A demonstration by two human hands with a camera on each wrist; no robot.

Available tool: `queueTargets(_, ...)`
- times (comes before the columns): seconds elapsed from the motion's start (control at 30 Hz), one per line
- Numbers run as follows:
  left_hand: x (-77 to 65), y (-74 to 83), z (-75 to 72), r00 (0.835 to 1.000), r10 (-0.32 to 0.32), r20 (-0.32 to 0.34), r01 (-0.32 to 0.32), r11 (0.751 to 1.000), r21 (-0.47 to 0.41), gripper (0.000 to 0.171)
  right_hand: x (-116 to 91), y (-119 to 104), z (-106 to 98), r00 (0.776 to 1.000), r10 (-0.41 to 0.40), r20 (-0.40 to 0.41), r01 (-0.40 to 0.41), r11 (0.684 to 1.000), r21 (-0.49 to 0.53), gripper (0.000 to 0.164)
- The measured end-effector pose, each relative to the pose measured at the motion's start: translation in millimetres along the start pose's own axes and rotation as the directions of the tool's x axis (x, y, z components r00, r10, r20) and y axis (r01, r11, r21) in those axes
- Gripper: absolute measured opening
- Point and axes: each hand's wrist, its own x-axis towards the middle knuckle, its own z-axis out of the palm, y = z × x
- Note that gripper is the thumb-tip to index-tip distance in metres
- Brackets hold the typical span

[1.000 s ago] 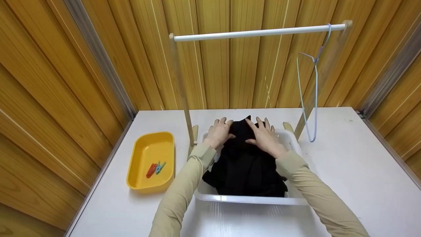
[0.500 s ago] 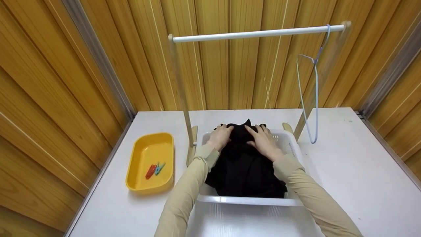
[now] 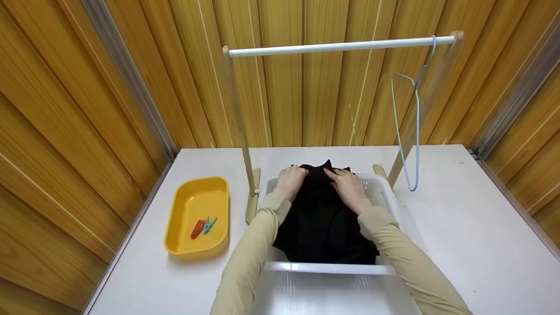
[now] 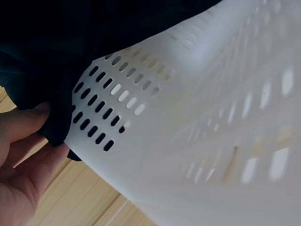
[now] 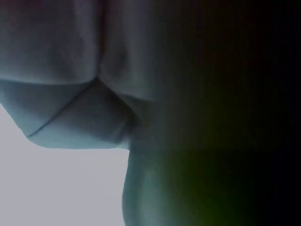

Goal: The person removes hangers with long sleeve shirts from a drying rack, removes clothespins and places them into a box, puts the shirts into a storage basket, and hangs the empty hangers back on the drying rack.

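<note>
A black garment (image 3: pixel 326 232) lies bunched in a white perforated basket (image 3: pixel 385 192), its far edge rising in a small peak. My left hand (image 3: pixel 291 181) grips the garment near its far left edge. In the left wrist view, that thumb and fingers (image 4: pixel 33 165) pinch the dark cloth at the basket's rim. The right hand (image 3: pixel 348 188) holds the far right part of the garment, its fingers bent over the cloth and the thumb mostly hidden. Dark blur and pale sleeve fabric (image 5: pixel 70 113) fill most of the right wrist view, hiding that hand.
Behind the basket, a wooden rack with a white bar (image 3: pixel 341 46) spans the table. A pale blue hanger (image 3: pixel 416 131) hangs at its right end. On the left, a yellow tray (image 3: pixel 197 188) holds red and blue-green clothes pegs (image 3: pixel 203 226). Wood-patterned walls enclose the table.
Both hands have come down onto the garment's far part, and their spread fingers have curled in on the cloth. The cloth's far edge has sunk slightly.
</note>
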Motion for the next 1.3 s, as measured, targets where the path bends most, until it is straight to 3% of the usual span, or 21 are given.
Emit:
queueTargets(0.27,0.5,1.1,-1.8,0.999,0.03,-0.028,-0.029,0.998,0.057,0.02,0.8,3.7,5.3,0.981,-0.122,-0.148,0.113,0.991,-0.071,0.027)
queueTargets(0.47,-0.3,0.6,-1.5,0.999,0.035,-0.035,-0.033,0.997,0.066,0.021,-1.2,6.1,6.4,0.971,-0.171,-0.166,0.162,0.985,-0.063,0.029)
queueTargets(0.83,-2.4,0.0,-0.4,0.998,0.043,-0.042,-0.038,0.994,0.099,0.022,-1.7,4.7,8.5,0.958,-0.199,-0.206,0.181,0.978,-0.106,0.025)
queueTargets(1.03,-3.2,-0.2,1.2,0.998,0.04,-0.045,-0.036,0.996,0.086,0.022,-3.2,5.0,8.5,0.961,-0.18,-0.207,0.162,0.982,-0.101,0.021)
queueTargets(1.3,-1.5,-2.7,-2.7,0.992,0.04,-0.116,-0.03,0.995,0.093,0.021,0.8,4.3,-3.3,0.953,-0.122,-0.276,0.134,0.991,0.023,0.015)
